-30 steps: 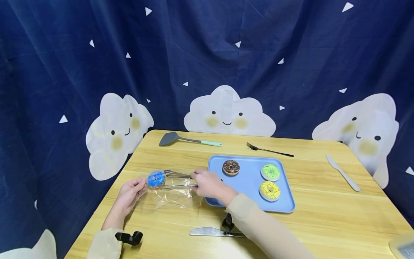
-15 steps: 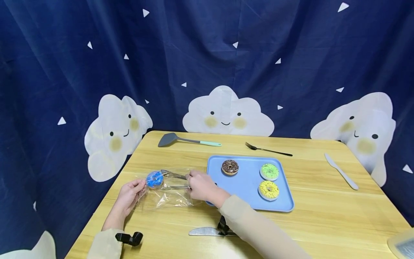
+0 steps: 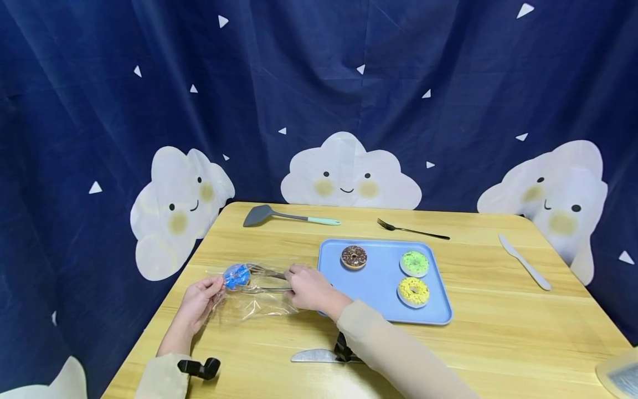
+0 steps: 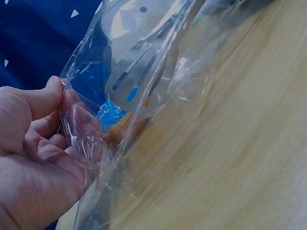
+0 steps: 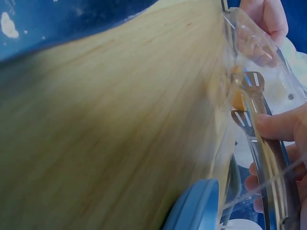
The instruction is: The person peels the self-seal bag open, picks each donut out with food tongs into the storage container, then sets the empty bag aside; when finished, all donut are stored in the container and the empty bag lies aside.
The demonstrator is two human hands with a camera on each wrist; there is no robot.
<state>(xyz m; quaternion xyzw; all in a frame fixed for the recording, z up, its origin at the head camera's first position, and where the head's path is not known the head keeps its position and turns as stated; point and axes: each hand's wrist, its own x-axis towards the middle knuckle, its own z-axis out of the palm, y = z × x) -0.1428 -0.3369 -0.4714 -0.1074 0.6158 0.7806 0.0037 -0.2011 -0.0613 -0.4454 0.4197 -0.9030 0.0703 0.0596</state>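
Note:
A clear plastic bag [image 3: 259, 306] lies on the table, its left end pinched between the thumb and fingers of my left hand [image 3: 200, 302]. Inside is a blue-iced donut with sprinkles [image 3: 236, 276], close to the left fingertips. My right hand [image 3: 310, 288] grips metal tongs [image 3: 271, 289], whose slotted heads reach into the bag at the donut's right side. The tong arms stand spread apart. In the left wrist view one slotted head [image 4: 134, 79] overlaps the donut [image 4: 111, 114] through the film. Whether the heads touch it I cannot tell.
Right of the hands, a blue tray [image 3: 374, 299] bears chocolate [image 3: 354, 257], green [image 3: 414, 264] and yellow [image 3: 413, 292] donuts. A spatula [image 3: 289, 215] and black fork [image 3: 413, 229] lie behind. A metal knife [image 3: 314, 356] lies in front, a white knife [image 3: 524, 262] far right.
My right hand has moved left with the tongs, farther over the bag. The blue donut has shifted slightly left and turned a little. My left hand keeps its pinch in nearly the same spot.

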